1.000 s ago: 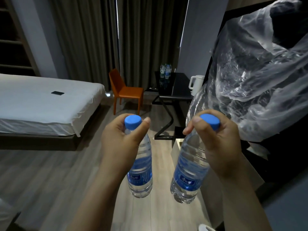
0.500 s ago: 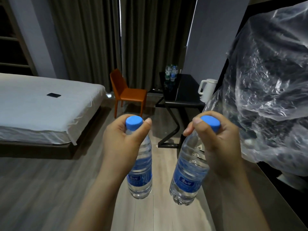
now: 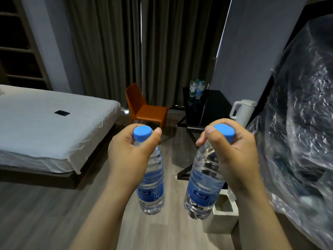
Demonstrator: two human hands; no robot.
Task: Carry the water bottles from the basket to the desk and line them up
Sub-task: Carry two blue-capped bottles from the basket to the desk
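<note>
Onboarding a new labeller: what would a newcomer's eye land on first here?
Centre foreground: the left hand grips the left bottle by its neck, the right hand the right bottle, both blue-capped. Crinkled plastic sheeting fills the right edge; farther back, an orange chair stands beside the dark desk.

My left hand [image 3: 129,156] grips a blue-capped water bottle [image 3: 153,186] by the neck at centre frame. My right hand [image 3: 236,156] holds a second bottle [image 3: 201,186] beside it, apart. Above them the black desk [image 3: 219,105] carries standing bottles [image 3: 197,88] and a white kettle [image 3: 243,112].
</note>
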